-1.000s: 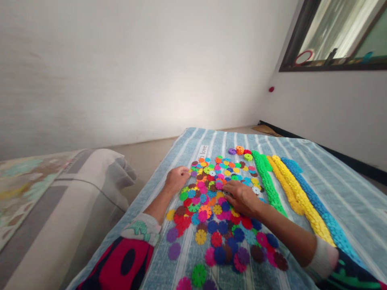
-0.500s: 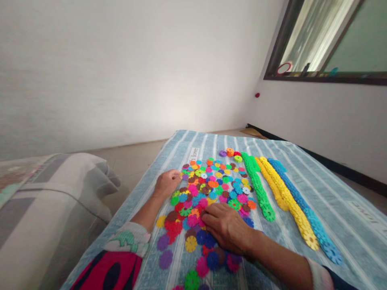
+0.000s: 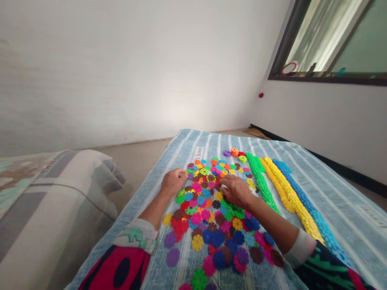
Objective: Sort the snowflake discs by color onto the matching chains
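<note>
Colourful notched plastic discs (image 3: pixel 208 217) lie loose and overlapping across a striped blue cloth. At the far left edge of this spread, my left hand (image 3: pixel 173 183) rests with its fingers curled together; anything in them is too small to make out. My right hand (image 3: pixel 237 191) reaches over the middle right of the discs, fingers bent and a little apart, fingertips touching pieces there. To the right lie long linked rows of discs: a green row (image 3: pixel 261 183), a yellow row (image 3: pixel 293 197) and a blue row (image 3: pixel 317 217). My right forearm hides the near end of the green row.
Small stacks sit at the back, among them an orange stack (image 3: pixel 234 152) and a purple stack (image 3: pixel 227 153). Left of the cloth-covered surface (image 3: pixel 157 181) stands a piece of furniture under a grey-white cover (image 3: pixel 69 193). A white wall (image 3: pixel 136 72) rises behind.
My right hand has moved away from me and slightly right over the discs, uncovering several near ones. My left hand stays at the left edge. The view has shifted a little.
</note>
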### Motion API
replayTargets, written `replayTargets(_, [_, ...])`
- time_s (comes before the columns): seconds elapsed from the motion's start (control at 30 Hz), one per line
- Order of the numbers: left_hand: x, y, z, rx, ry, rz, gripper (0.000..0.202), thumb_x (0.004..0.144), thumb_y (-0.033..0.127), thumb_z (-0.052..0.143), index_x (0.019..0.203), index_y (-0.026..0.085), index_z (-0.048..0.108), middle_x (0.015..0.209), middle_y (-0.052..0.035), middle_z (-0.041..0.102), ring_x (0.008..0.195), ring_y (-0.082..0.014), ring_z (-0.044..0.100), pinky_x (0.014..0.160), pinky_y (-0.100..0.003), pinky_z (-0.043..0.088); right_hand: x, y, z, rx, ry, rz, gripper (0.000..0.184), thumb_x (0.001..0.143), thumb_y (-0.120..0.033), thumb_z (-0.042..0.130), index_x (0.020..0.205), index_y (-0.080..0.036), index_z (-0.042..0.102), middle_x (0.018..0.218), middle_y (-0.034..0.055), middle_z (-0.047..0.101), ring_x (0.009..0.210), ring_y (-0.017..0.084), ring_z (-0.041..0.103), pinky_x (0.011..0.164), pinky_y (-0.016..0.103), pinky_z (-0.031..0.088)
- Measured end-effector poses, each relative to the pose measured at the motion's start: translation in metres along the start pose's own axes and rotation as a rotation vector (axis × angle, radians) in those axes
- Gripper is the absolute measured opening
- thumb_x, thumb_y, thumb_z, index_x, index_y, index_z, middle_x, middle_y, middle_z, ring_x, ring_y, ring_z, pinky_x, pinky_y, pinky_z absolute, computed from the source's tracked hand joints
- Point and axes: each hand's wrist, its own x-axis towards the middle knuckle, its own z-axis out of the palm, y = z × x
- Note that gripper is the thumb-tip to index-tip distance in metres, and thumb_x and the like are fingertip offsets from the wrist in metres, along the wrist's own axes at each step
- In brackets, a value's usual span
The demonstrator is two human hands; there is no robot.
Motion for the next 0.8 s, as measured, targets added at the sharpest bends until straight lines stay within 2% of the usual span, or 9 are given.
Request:
replayTargets(0.17, [-0.001, 0.002, -0.001, 0.026, 0.007, -0.002, 0.032, 0.074, 0.034, 0.055, 0.097, 0.019, 0.071, 0.087, -0.0031, 0.075, 0.08, -0.0181, 0.067, 0.07, -0.023, 0.048, -0.007, -0.036, 0.009, 0.016, 0.031, -0.275, 0.016, 0.089, -0.032, 0.058, 0.099, -0.021, 0.064, 0.1, 0.0068, 0.063, 0.098, 0.021, 0.055, 0.086, 0.032, 0.041])
replayTargets(0.23, [-0.002, 0.002, 0.0, 0.024, 0.012, 0.001, 0.031, 0.074, 0.034, 0.055, 0.096, 0.018, 0.071, 0.088, -0.0035, 0.075, 0.081, -0.0183, 0.067, 0.07, -0.024, 0.047, -0.009, -0.044, 0.014, 0.025, 0.036, -0.334, 0.018, 0.089, -0.035, 0.059, 0.101, -0.022, 0.064, 0.103, 0.0071, 0.062, 0.099, 0.022, 0.054, 0.088, 0.034, 0.04])
replayTargets(0.3, [-0.002, 0.002, 0.0, 0.019, 0.008, 0.005, 0.031, 0.074, 0.033, 0.056, 0.096, 0.018, 0.071, 0.088, -0.0034, 0.075, 0.081, -0.018, 0.067, 0.07, -0.023, 0.047, -0.012, -0.043, 0.016, 0.015, 0.024, -0.321, 0.016, 0.09, -0.034, 0.057, 0.099, -0.022, 0.064, 0.102, 0.0068, 0.061, 0.098, 0.021, 0.054, 0.088, 0.035, 0.04])
replayTargets(0.47, [-0.002, 0.0, 0.003, 0.023, 0.003, 0.01, 0.031, 0.074, 0.032, 0.055, 0.096, 0.017, 0.072, 0.086, -0.0046, 0.075, 0.078, -0.018, 0.067, 0.069, -0.024, 0.047, -0.021, -0.036, 0.007, -0.079, -0.043, -0.125, 0.016, 0.093, -0.029, 0.052, 0.087, -0.02, 0.064, 0.094, 0.0081, 0.061, 0.093, 0.023, 0.055, 0.083, 0.037, 0.042])
replayTargets(0.53, [-0.002, 0.0, 0.004, 0.032, 0.001, 0.018, 0.031, 0.074, 0.032, 0.055, 0.095, 0.017, 0.072, 0.085, -0.005, 0.075, 0.079, -0.0184, 0.067, 0.068, -0.024, 0.046, -0.024, -0.045, 0.002, -0.05, -0.013, -0.156, 0.018, 0.094, -0.029, 0.05, 0.09, -0.02, 0.064, 0.1, 0.0086, 0.06, 0.098, 0.023, 0.054, 0.086, 0.036, 0.042])
replayTargets(0.67, [-0.003, 0.002, 0.003, 0.037, 0.002, 0.021, 0.032, 0.075, 0.031, 0.054, 0.096, 0.017, 0.072, 0.086, -0.0057, 0.075, 0.081, -0.0185, 0.067, 0.067, -0.024, 0.046, -0.021, -0.071, 0.004, 0.061, 0.014, -0.345, 0.02, 0.097, -0.033, 0.045, 0.102, -0.024, 0.062, 0.111, 0.0064, 0.059, 0.106, 0.021, 0.051, 0.092, 0.035, 0.04])
replayTargets(0.73, [-0.003, 0.003, 0.002, 0.037, 0.007, 0.023, 0.031, 0.074, 0.03, 0.054, 0.096, 0.016, 0.072, 0.086, -0.0059, 0.074, 0.081, -0.0184, 0.067, 0.067, -0.024, 0.046, -0.017, -0.074, 0.009, 0.062, 0.016, -0.334, 0.022, 0.096, -0.035, 0.047, 0.108, -0.023, 0.061, 0.111, 0.007, 0.059, 0.106, 0.022, 0.051, 0.093, 0.036, 0.04])
replayTargets(0.8, [-0.004, 0.003, 0.002, 0.031, 0.007, 0.024, 0.031, 0.074, 0.03, 0.054, 0.094, 0.016, 0.072, 0.085, -0.0056, 0.074, 0.08, -0.0181, 0.066, 0.066, -0.023, 0.046, -0.016, -0.07, 0.014, 0.04, 0.017, -0.262, 0.024, 0.095, -0.036, 0.048, 0.109, -0.021, 0.06, 0.107, 0.0082, 0.06, 0.105, 0.023, 0.051, 0.092, 0.038, 0.04])
